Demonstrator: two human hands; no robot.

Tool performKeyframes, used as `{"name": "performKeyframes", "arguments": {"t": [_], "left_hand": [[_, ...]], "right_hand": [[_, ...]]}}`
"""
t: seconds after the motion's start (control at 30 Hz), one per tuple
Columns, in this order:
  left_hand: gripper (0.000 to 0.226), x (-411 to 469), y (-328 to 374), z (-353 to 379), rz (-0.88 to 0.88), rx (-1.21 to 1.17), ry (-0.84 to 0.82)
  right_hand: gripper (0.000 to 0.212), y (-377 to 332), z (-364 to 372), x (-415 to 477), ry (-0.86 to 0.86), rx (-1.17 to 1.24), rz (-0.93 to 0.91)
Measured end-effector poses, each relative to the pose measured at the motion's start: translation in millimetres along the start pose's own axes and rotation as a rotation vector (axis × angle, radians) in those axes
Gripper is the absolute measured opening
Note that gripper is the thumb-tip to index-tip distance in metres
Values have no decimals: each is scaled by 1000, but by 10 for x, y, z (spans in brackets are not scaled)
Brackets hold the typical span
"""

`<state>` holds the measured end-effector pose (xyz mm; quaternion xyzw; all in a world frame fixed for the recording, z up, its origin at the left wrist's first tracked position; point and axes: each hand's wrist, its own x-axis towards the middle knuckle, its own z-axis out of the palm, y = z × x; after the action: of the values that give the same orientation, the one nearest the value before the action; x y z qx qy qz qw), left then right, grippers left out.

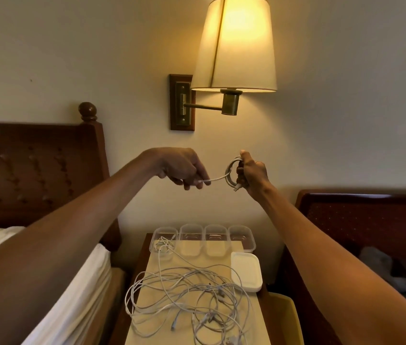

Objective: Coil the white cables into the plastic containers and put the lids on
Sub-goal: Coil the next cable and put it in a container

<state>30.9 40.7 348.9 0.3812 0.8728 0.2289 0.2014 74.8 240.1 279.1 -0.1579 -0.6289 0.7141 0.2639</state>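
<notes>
Overhead, right hand gripping thin white coiled cable; left hand pinching its free end, above four clear plastic containers.

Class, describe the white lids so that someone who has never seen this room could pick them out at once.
Below the lit wall lamp stands a narrow bedside table. On its right edge, just in front of the row of four clear containers, lie the white lids. They alone are an opaque, rounded slab; their neighbours are see-through tubs and a tangle of thin cables.
</notes>
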Motion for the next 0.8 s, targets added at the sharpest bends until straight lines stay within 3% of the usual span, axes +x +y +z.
{"name": "performKeyframes", "arguments": {"t": [0.07, 0.17, 0.3, 0.4, 0.53, 0.63, 0.8], "left_hand": [[29, -51, -58, -101, 23, 2, 29], [25, -85, -127, -120, 106, -255, 1], [24, -92, -262, -37, 193, -475, -35], [22, -120, -405, 3, 172, -430, 6], [23, -105, -470, 47, 162, -435, 184], [32, -77, -535, 33, 255, -219, 328], [18, 81, -834, 117, 325, 30, 466]], "right_hand": [[43, 32, 0, 3, -3, -118, -30], [49, 88, 42, -2, 54, -294, -127], [49, 124, 65, 23, 108, -286, -172], [47, 113, 40, 20, 98, -223, -131], [39, 28, 89, -22, 46, 1, 0], [34, -100, 115, -48, 0, 210, 98], [38, -191, 91, -74, -135, 289, 179]]}}
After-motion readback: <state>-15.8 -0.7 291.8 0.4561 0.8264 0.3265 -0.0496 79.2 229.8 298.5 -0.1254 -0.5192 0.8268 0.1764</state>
